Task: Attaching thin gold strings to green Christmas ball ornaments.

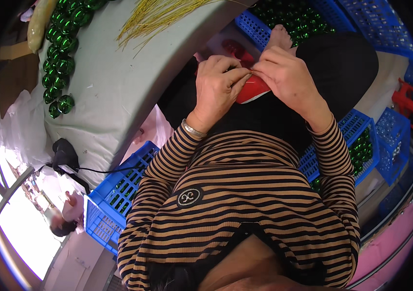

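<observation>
Above my dark-trousered lap, my left hand [218,86] and my right hand [286,80] meet fingertip to fingertip. Both are closed in a pinch. What they pinch is thin and tiny, too small to name. Just below the fingertips rests a shiny red thing with a white edge [253,90], partly hidden by my hands. Beyond my hands a bare foot [279,36] shows, with another red object [235,50] to its left. On the pale cloth-covered table [104,87] lies a bundle of thin yellow strands [153,19].
Shiny green balls [62,63] lie clustered along the table's left. Blue plastic crates hold green balls at the far side [252,31], right [369,131] and lower left [114,194]. A red stool [409,104] stands right. A black cable [104,170] hangs off the table.
</observation>
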`<move>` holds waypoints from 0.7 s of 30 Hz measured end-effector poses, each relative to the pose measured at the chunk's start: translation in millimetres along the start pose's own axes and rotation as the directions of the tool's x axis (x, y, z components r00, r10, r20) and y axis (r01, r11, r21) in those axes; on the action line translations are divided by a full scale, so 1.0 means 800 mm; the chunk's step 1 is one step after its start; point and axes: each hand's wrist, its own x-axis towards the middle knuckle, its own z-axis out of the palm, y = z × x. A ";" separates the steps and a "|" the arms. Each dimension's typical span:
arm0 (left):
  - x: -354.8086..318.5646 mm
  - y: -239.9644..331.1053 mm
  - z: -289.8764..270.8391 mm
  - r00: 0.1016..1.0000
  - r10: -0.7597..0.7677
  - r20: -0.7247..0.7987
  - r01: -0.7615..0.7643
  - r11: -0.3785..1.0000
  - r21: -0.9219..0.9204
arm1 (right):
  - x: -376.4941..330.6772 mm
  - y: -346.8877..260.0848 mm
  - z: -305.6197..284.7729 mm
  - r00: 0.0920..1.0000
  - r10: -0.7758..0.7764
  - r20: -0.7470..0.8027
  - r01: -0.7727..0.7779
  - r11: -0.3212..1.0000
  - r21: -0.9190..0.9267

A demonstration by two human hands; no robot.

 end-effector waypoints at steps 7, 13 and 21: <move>-0.015 -0.009 0.007 0.984 -0.145 0.109 0.174 0.917 -0.358 | -0.008 -0.001 0.000 0.824 0.399 0.402 -0.556 0.435 0.709; -0.014 -0.002 -0.001 0.965 -0.147 0.216 0.236 0.844 -0.482 | -0.008 0.005 0.044 0.937 0.090 -0.337 -0.048 0.990 0.133; -0.002 -0.012 -0.031 0.975 -0.007 0.221 0.043 0.987 -0.157 | -0.017 -0.002 0.039 0.991 -0.038 -0.130 0.053 0.992 0.116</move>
